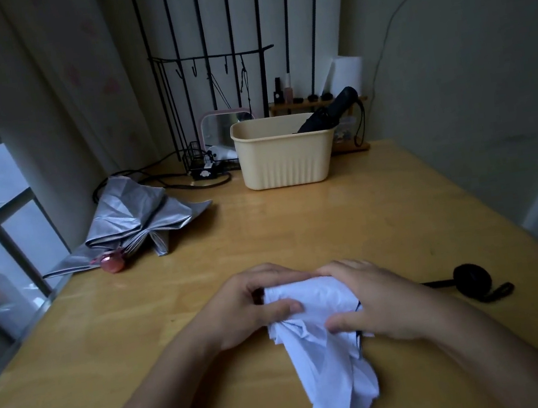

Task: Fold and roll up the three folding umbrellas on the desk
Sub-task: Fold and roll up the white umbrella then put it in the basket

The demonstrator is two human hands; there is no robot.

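Near counter (332,222) edge, left grip (251,306) and right grip (371,303) both clasp the white umbrella (318,297), which is half gathered. Farther left, the silver umbrella (138,215) lies slack. The black umbrella (330,112) sits rolled in the basket (285,160). Judged: one done, two outstanding.

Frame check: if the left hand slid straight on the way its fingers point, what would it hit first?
The left hand points right across the white umbrella it grips, so it would likely meet the right hand first; their fingertips look almost touching, though depth is unclear.
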